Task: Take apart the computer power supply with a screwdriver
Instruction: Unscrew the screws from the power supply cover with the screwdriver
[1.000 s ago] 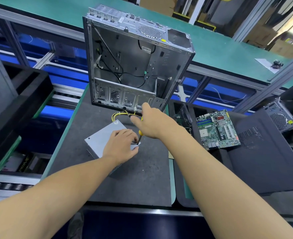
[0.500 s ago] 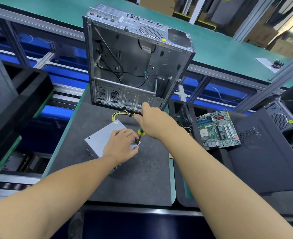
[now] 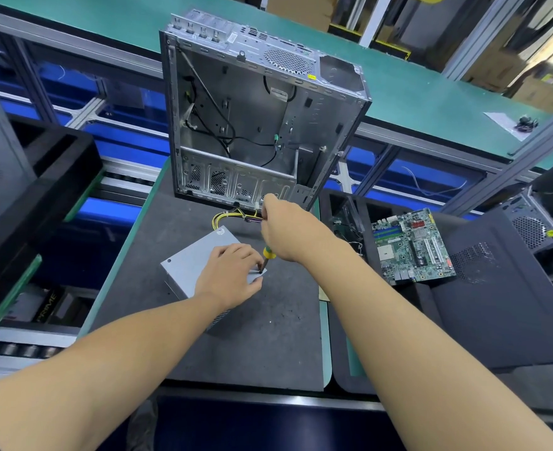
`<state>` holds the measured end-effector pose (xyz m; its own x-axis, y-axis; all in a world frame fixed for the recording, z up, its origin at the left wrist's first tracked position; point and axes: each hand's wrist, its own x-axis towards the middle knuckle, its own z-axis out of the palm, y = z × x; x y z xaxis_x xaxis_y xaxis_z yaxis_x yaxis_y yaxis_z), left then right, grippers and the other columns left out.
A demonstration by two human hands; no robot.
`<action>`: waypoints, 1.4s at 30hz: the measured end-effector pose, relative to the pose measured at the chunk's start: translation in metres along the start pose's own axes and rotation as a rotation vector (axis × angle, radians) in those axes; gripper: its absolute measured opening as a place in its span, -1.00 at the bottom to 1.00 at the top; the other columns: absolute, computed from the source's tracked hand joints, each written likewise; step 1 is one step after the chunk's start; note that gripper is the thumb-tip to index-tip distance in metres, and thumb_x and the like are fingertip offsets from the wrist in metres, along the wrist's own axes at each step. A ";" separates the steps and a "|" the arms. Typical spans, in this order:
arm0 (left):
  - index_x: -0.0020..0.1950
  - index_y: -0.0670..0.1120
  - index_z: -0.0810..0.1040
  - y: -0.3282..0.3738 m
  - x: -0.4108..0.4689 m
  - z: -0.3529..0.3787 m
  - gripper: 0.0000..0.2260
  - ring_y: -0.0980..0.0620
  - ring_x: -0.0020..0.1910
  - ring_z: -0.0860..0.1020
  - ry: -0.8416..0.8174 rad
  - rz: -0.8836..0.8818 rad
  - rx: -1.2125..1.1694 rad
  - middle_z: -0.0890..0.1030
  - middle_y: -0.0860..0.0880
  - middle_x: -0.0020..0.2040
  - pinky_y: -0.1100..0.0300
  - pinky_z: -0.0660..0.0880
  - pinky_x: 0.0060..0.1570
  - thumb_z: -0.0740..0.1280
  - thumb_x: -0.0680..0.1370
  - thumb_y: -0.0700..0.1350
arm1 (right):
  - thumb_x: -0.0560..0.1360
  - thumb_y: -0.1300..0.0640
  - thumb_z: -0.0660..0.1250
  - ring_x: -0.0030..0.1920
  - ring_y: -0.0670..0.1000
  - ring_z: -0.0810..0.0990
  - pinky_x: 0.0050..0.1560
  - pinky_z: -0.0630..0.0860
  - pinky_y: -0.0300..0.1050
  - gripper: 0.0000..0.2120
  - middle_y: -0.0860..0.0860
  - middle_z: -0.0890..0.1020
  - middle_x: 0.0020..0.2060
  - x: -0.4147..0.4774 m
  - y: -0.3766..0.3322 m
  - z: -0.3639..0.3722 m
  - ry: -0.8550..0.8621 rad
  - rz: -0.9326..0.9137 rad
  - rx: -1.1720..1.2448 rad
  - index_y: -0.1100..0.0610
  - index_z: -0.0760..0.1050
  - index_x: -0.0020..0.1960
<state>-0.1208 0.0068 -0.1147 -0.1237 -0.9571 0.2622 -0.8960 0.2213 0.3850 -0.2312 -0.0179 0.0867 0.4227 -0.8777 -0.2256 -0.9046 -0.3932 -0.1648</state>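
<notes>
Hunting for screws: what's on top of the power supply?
The left hand rests on the power supply; the screwdriver touches its right corner. Anything under the hand is hidden.

Power supply [image 3: 190, 265] before computer case [image 3: 255, 125], motherboard [image 3: 411, 249] to the right
</notes>
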 end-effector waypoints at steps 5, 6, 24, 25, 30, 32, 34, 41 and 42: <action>-0.07 0.11 0.56 0.001 -0.001 0.000 -0.87 0.09 0.15 0.48 0.028 0.013 0.045 0.56 0.18 -0.02 0.12 0.29 0.12 0.38 0.47 0.12 | 0.51 0.13 0.22 0.05 0.15 0.36 -0.08 0.30 0.01 -0.74 0.03 0.37 0.10 -0.002 -0.001 -0.003 -0.100 0.022 0.013 0.10 0.30 0.18; -0.04 0.12 0.56 0.001 -0.001 0.000 -0.86 0.10 0.16 0.47 0.021 0.015 0.044 0.56 0.19 0.00 0.13 0.28 0.13 0.35 0.48 0.13 | 0.53 0.05 0.21 0.01 0.16 0.40 -0.10 0.32 0.01 -0.74 0.03 0.37 0.08 -0.003 -0.001 -0.002 -0.072 0.036 -0.025 0.10 0.30 0.19; 0.07 0.13 0.51 0.001 0.000 -0.004 -0.80 0.14 0.26 0.44 -0.035 -0.012 0.017 0.54 0.22 0.13 0.13 0.27 0.22 0.29 0.51 0.16 | 0.65 0.05 0.06 -0.16 0.20 0.43 -0.18 0.27 0.00 -0.76 0.10 0.43 0.08 -0.005 0.000 0.001 0.066 0.085 -0.177 0.12 0.26 0.26; 0.06 0.13 0.51 0.002 0.000 -0.003 -0.81 0.14 0.26 0.43 -0.037 -0.014 0.023 0.54 0.22 0.12 0.13 0.27 0.22 0.29 0.51 0.16 | 0.62 0.10 0.09 -0.15 0.20 0.44 -0.17 0.28 0.00 -0.76 0.11 0.41 0.10 -0.005 0.000 0.000 0.046 0.077 -0.158 0.12 0.26 0.27; 0.07 0.16 0.53 0.002 0.000 -0.003 -0.80 0.15 0.25 0.42 -0.031 -0.018 0.036 0.55 0.22 0.11 0.15 0.24 0.22 0.27 0.51 0.17 | 0.50 0.01 0.23 -0.01 0.20 0.40 -0.15 0.33 0.02 -0.67 0.08 0.27 0.08 -0.006 -0.004 -0.002 -0.039 0.071 -0.092 0.09 0.28 0.21; 0.10 0.17 0.52 0.001 0.000 -0.003 -0.78 0.16 0.25 0.41 -0.045 -0.019 0.042 0.54 0.24 0.12 0.16 0.23 0.22 0.24 0.51 0.19 | 0.56 -0.09 0.16 -0.07 0.19 0.40 -0.16 0.31 0.01 -0.65 0.07 0.29 0.07 -0.006 -0.004 0.000 -0.005 0.097 -0.124 0.08 0.28 0.24; 0.10 0.18 0.51 0.001 0.000 -0.002 -0.77 0.16 0.25 0.42 -0.049 -0.016 0.042 0.53 0.24 0.12 0.16 0.23 0.21 0.23 0.50 0.19 | 0.63 -0.12 0.04 -0.13 0.19 0.40 -0.16 0.28 0.01 -0.66 0.07 0.35 0.08 -0.005 -0.004 0.001 0.026 0.119 -0.132 0.09 0.27 0.26; 0.00 0.13 0.54 0.002 0.001 -0.001 -0.83 0.11 0.19 0.48 -0.001 -0.013 0.050 0.57 0.19 0.04 0.13 0.28 0.16 0.29 0.50 0.17 | 0.51 0.08 0.24 -0.02 0.16 0.38 -0.15 0.31 0.02 -0.69 0.08 0.31 0.10 -0.004 -0.002 -0.002 -0.071 0.051 -0.085 0.08 0.28 0.22; 0.02 0.14 0.55 0.002 0.001 -0.001 -0.82 0.12 0.20 0.47 -0.003 -0.016 0.050 0.57 0.19 0.05 0.13 0.28 0.17 0.28 0.51 0.17 | 0.48 0.06 0.27 0.03 0.15 0.36 -0.15 0.31 0.03 -0.65 0.07 0.28 0.07 -0.005 -0.003 -0.002 -0.083 0.052 -0.088 0.08 0.29 0.22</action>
<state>-0.1223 0.0063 -0.1131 -0.1106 -0.9610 0.2536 -0.9181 0.1965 0.3442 -0.2309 -0.0135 0.0903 0.3752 -0.8734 -0.3105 -0.9252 -0.3737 -0.0667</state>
